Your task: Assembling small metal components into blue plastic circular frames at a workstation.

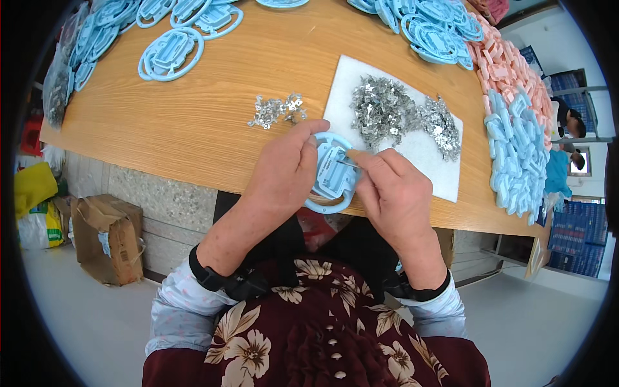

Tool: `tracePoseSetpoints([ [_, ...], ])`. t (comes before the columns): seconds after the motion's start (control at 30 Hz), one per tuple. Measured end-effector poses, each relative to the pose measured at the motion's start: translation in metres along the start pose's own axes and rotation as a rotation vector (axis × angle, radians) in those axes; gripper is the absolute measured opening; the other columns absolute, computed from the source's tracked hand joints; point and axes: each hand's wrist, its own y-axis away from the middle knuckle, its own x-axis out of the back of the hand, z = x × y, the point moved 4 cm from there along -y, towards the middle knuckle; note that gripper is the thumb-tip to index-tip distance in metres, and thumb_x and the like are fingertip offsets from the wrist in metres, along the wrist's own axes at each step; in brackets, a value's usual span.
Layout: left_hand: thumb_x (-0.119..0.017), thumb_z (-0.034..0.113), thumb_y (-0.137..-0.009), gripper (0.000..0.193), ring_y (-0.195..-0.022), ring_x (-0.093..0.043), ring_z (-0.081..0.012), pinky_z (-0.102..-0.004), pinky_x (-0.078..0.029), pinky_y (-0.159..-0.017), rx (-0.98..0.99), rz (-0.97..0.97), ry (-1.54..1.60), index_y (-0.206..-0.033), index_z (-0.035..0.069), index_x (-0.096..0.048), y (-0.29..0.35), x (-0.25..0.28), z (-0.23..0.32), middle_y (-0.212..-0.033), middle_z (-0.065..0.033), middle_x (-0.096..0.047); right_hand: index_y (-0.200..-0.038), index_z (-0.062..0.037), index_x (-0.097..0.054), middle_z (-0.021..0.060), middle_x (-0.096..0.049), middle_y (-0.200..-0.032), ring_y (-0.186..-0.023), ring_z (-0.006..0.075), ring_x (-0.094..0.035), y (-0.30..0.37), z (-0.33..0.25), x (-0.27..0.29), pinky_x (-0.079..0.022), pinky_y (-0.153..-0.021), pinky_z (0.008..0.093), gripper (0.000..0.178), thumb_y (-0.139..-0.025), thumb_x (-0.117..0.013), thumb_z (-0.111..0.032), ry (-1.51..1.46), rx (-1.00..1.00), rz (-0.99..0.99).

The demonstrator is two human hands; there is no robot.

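Observation:
My left hand is closed on the rim of a light blue plastic oval frame, a steering-wheel-like part with a raised rectangular housing in its middle. The part is tilted at the table's near edge. Over its right side, my right hand pinches a thin metal piece whose end reaches the housing; its exact kind is too small to tell. A loose cluster of small metal clips lies just beyond my left hand. Past my right hand, larger heaps of metal clips rest on a white foam sheet.
Blue oval frames lie at the far left of the wooden table, and more blue frames are piled far right. Pink plastic parts and small blue parts line the right edge. A cardboard box stands on the floor at left.

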Motion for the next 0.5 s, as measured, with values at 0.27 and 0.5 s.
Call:
tracePoseSetpoints([
  [0.27,-0.043,0.010,-0.107,0.031,-0.094,-0.066,-0.0206,-0.0333,-0.051,-0.085,-0.017,-0.003,-0.027,-0.128,-0.002,-0.063,0.000,0.000,-0.004,-0.103,-0.0155,-0.071,-0.122,-0.0130,-0.069,0.0097,-0.064,-0.085,-0.076,0.0308,-0.066,-0.006,-0.003,-0.003,-0.053,-0.064,0.0411,0.035,-0.087,-0.068,-0.010,-0.150,-0.058,-0.132],
  [0.5,-0.043,0.011,-0.107,0.032,-0.091,-0.065,-0.0178,-0.0312,-0.051,-0.083,-0.014,0.006,-0.025,-0.129,-0.002,-0.063,0.000,-0.001,-0.003,-0.101,-0.0140,-0.070,-0.124,-0.0159,-0.066,0.0112,-0.069,-0.085,-0.077,0.0338,-0.069,0.005,0.011,0.006,-0.055,-0.065,0.0424,0.031,-0.093,-0.064,-0.011,-0.058,-0.140,-0.151],
])
